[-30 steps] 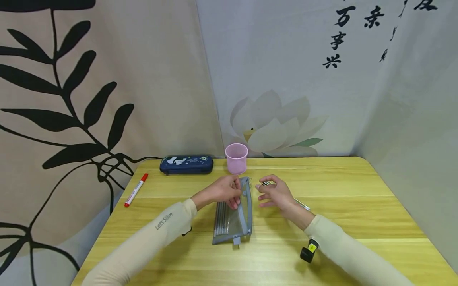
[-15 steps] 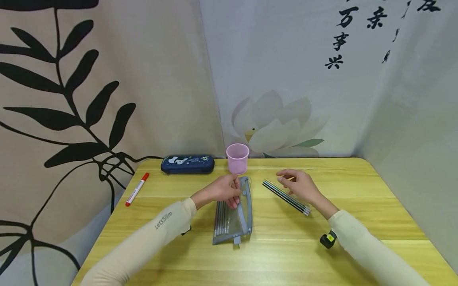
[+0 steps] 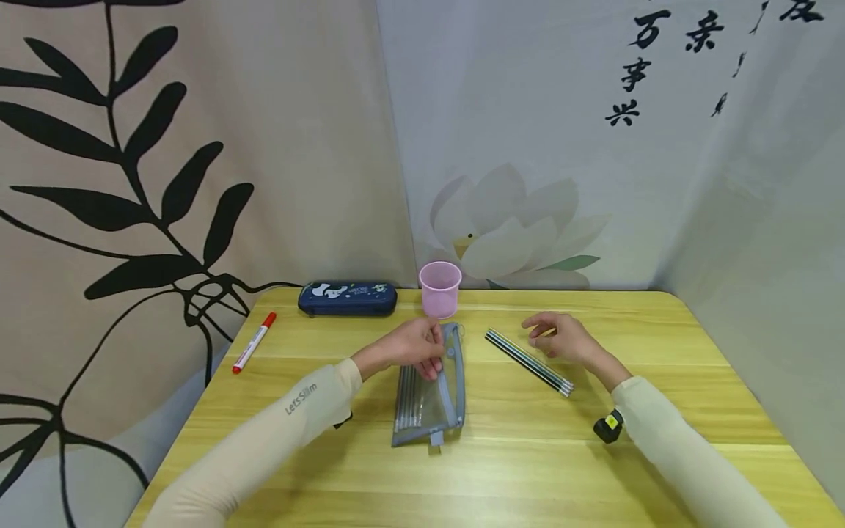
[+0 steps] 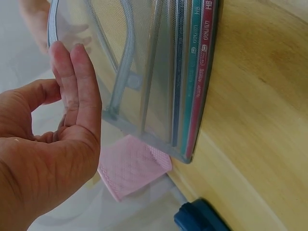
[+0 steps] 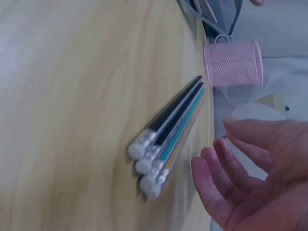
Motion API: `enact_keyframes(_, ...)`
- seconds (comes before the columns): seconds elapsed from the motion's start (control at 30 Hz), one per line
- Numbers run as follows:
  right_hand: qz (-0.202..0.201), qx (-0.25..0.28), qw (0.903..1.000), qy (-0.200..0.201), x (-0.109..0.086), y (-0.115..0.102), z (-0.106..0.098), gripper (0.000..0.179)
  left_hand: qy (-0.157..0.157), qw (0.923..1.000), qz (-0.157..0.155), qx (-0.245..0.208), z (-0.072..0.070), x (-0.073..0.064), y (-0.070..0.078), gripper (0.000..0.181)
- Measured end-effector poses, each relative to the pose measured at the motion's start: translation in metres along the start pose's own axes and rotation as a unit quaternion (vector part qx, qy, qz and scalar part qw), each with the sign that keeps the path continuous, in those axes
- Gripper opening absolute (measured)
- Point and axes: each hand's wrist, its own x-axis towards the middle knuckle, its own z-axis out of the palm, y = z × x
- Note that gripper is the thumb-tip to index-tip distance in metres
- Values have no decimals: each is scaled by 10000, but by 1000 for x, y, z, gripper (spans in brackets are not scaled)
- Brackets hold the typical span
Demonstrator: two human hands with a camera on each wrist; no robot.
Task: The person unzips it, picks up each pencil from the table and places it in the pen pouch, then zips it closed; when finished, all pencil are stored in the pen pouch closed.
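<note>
A grey see-through mesh pencil pouch (image 3: 429, 411) lies on the table with several pencils inside; teal and red ones (image 4: 197, 82) show through the mesh. My left hand (image 3: 412, 348) pinches the pouch's upper edge, lifting its zippered side a little. To the right, a bundle of loose pencils (image 3: 528, 361) with white eraser ends lies slantwise on the wood; black, teal and yellow barrels (image 5: 175, 115) show in the right wrist view. Just beyond them hovers my right hand (image 3: 561, 339), fingers loosely bent and holding nothing.
Behind the pouch stands a pink mesh pencil cup (image 3: 439, 290). A dark blue pencil case (image 3: 346, 298) sits at the table's back edge, left of the cup. A red-capped white marker (image 3: 254, 343) lies near the left edge. Printed curtains hang behind the table.
My right hand has let go of the pencil bundle, leaving it on the table, and has drawn back to the right. The left hand keeps its place at the pouch.
</note>
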Motion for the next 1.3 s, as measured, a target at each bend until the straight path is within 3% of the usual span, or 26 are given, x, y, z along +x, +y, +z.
enact_keyframes(0.23, 192, 234, 9990, -336, 2, 8, -1, 39, 7, 10000, -55, 27, 2, 2, -1, 8)
enact_keyframes(0.67, 81, 133, 9974, -707, 5, 16, 0, 37, 17, 10000, 66, 10, 6, 2, -4, 6)
enact_keyframes(1.03, -101, -336, 9964, -772, 10, 10, 4, 34, -43, 9999, 147, 48, 5, 1, -1, 6)
enact_keyframes(1.3, 69, -663, 9964, -524, 13, 4, 4, 39, -52, 9998, 148, 81, 3, 2, -2, 6)
